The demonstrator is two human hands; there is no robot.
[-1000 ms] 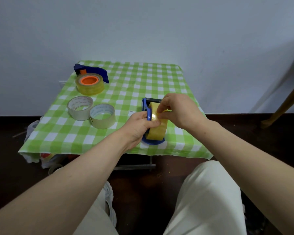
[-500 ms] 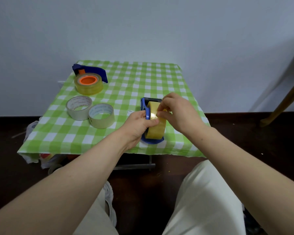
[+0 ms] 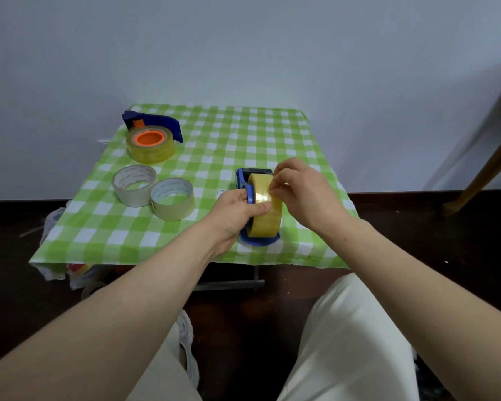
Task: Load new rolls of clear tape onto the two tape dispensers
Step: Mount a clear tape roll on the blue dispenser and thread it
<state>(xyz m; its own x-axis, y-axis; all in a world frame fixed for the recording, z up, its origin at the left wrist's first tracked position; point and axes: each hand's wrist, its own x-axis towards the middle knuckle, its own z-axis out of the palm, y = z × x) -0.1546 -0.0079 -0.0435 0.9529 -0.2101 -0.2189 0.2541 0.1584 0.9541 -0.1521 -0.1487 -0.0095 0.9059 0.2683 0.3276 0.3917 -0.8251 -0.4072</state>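
A blue tape dispenser [image 3: 258,240] stands on edge near the table's front right, with a yellowish clear tape roll [image 3: 265,218] mounted in it. My left hand [image 3: 235,211] grips the dispenser's left side, thumb pressed on the roll. My right hand [image 3: 304,195] pinches at the top of the roll's outer surface with fingertips. At the back left lies a second blue dispenser [image 3: 156,123] with a full tape roll on an orange hub [image 3: 150,143] lying flat.
Two nearly spent tape rolls [image 3: 133,185] [image 3: 172,198] lie flat, touching, at the left of the green checked tablecloth [image 3: 229,134]. Bags sit on the dark floor under the table's left edge. A wooden leg [image 3: 480,180] slants at the far right.
My right hand's fingertips have shifted slightly along the top of the roll; the left hand keeps its grip. The dispenser has stayed put.
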